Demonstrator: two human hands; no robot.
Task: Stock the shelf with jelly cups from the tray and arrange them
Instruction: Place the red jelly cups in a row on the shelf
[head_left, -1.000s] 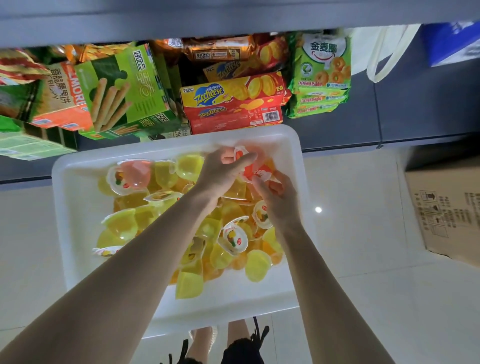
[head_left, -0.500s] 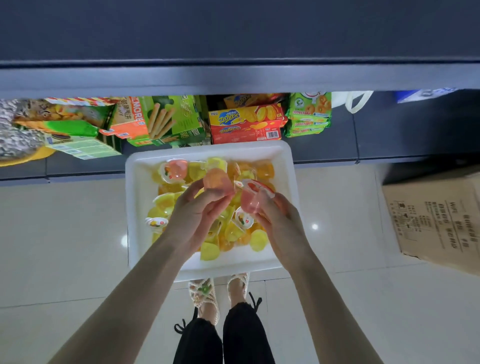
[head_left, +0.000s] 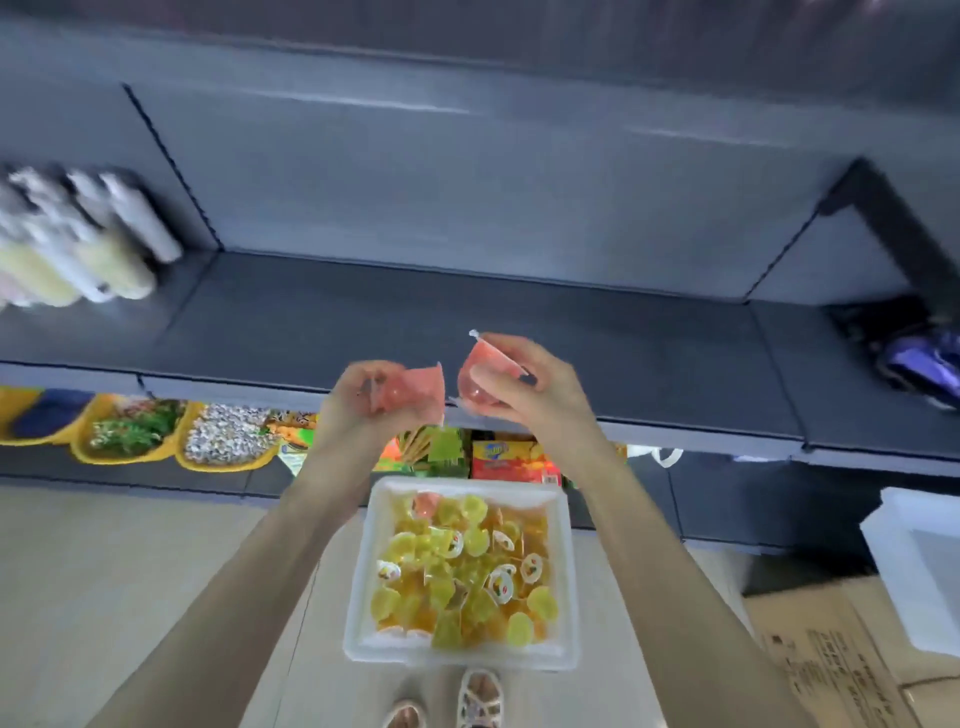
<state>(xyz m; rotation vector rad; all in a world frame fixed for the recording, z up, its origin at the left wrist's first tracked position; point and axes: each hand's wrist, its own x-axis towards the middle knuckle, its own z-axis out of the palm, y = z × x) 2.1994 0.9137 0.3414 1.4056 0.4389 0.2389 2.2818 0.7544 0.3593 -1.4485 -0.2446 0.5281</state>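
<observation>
Above the shelf's (head_left: 467, 322) front edge, left hand (head_left: 363, 410) and right hand (head_left: 524, 384) each grip a pink jelly cup (head_left: 415, 392), tray (head_left: 363, 587) below; next likely setting both down.

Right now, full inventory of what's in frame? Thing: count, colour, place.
pink jelly cups: two, one in each hand, held up over the shelf's front edge
tray: one, white, on the floor below the hands
loose jelly cups: many, mostly yellow and orange, one pink, heaped in the tray
shelf: dark grey, bare in the middle section
bottles: several, blurred, pale, left end of shelf
yellow baskets: three, lower shelf, left
snack boxes: red and green, lower shelf behind tray
cardboard box: one, brown, floor right
left hand: grip closed on a cup
right hand: grip closed on a cup
</observation>
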